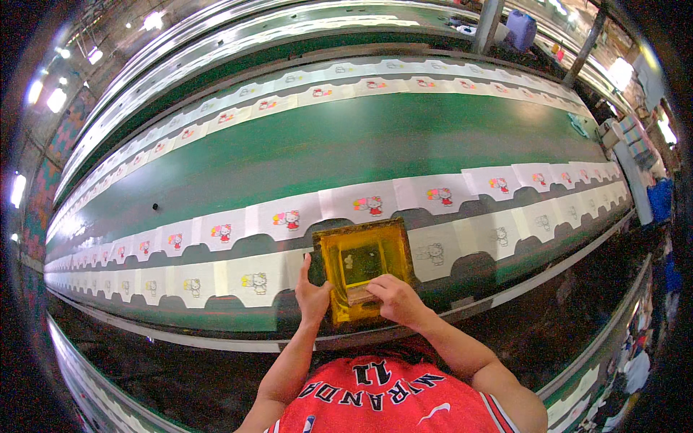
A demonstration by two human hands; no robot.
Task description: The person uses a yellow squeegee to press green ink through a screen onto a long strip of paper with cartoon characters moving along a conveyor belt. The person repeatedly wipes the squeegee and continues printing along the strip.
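Many printed pieces (440, 196) around the yellow frame (395, 261)

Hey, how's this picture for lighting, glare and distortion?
Head view: edges of the long green table bow strongly; bright white lights at upper left are blown out; pale glare washes the table's left end; corners fall to black; the square yellow framed screen reads fairly clearly.

L fisheye head cam, facing dn/fwd over nearby table (289, 144); extent unclear at rim.
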